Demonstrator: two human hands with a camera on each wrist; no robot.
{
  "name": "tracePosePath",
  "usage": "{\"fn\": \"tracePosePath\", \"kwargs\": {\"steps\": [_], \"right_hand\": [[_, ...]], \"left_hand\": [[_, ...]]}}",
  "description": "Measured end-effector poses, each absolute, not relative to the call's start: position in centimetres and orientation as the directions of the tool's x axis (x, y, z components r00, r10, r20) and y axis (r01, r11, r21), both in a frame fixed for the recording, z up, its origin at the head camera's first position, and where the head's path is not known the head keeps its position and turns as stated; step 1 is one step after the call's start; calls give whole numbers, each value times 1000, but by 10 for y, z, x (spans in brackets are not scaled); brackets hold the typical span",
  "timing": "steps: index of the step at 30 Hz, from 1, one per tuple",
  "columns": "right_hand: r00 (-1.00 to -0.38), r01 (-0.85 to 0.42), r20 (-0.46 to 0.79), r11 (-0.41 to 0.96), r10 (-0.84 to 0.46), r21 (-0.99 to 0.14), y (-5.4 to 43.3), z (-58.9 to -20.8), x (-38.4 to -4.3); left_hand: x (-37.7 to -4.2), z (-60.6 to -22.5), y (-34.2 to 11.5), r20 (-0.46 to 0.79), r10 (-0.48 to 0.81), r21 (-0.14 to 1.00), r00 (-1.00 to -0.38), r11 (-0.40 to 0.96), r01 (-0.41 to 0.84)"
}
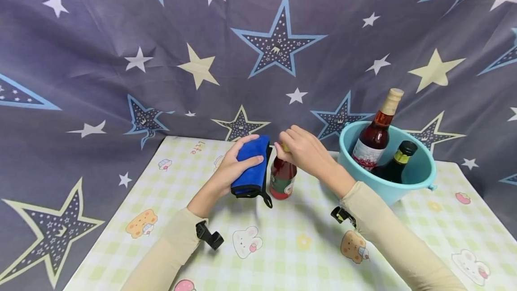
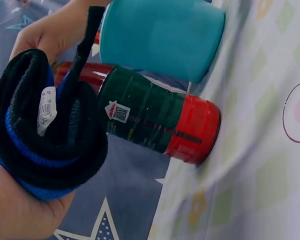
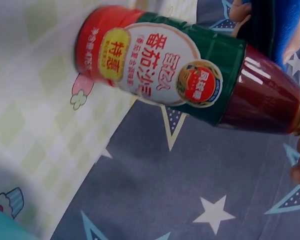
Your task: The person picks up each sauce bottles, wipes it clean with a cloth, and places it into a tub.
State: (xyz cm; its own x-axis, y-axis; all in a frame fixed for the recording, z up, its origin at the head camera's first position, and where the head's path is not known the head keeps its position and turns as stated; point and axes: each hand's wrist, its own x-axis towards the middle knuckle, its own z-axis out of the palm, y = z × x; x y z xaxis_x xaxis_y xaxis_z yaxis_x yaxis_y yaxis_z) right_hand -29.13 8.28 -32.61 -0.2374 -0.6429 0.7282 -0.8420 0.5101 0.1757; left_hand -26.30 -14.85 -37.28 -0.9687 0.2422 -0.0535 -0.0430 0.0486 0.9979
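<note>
My left hand (image 1: 231,170) holds a rolled blue cloth (image 1: 251,165) with dark edging, fingers and thumb curled round it. A white tag (image 2: 47,111) shows inside the roll in the left wrist view. Just right of the cloth stands a ketchup bottle (image 1: 282,178), roughly upright, with a red base and a green label (image 3: 210,75). My right hand (image 1: 304,151) grips its top, over a yellow cap (image 1: 285,147). Whether the bottle's base touches the table cannot be told. The cloth is beside the bottle, close to its upper part.
A light-blue bucket (image 1: 387,194) stands at the right of the table. Inside lean a red-brown bottle (image 1: 370,143) with a gold top and a dark bottle (image 1: 392,169) with a black cap. A checked tablecloth (image 1: 274,255) covers the table; a starry curtain (image 1: 169,21) hangs behind.
</note>
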Motion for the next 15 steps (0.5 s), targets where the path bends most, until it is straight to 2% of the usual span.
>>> {"fn": "tracePosePath", "kwargs": {"steps": [8, 15], "right_hand": [[-394, -857, 671, 515, -629, -20, 93, -323, -294], [-439, -844, 660, 531, -609, -71, 96, -322, -291]], "left_hand": [[-263, -374, -147, -17, 243, 1000, -970, 21, -12], [-262, -369, -144, 10, 244, 999, -970, 47, 22]]}}
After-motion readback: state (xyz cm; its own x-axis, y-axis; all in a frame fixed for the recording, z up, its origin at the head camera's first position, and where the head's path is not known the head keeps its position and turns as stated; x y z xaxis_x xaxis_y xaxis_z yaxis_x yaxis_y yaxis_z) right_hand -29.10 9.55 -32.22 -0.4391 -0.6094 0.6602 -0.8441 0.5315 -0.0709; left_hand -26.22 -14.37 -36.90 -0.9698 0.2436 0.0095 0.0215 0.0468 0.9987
